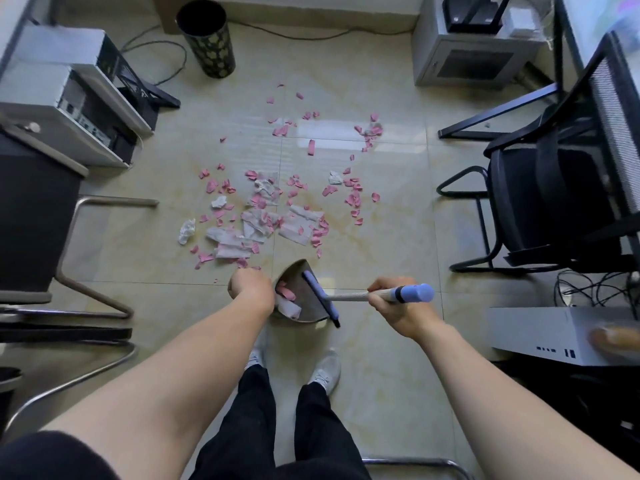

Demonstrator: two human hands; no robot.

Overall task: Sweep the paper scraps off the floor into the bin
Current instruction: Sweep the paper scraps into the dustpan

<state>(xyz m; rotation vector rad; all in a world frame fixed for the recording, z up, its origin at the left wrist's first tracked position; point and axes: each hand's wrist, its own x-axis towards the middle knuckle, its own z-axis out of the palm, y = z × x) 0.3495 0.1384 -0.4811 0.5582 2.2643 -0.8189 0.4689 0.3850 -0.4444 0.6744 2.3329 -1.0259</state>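
On the tiled floor just ahead of my shoes, my left hand is fisted on something I cannot make out beside the dustpan, which holds a few pink and white bits. My right hand is wrapped tight around the broom handle, its blue head lying across the pan. The paper scraps lie scattered beyond both hands; the black bin stands far past them.

Bright daylight — tile glare, wide-angle warp, blurred edges
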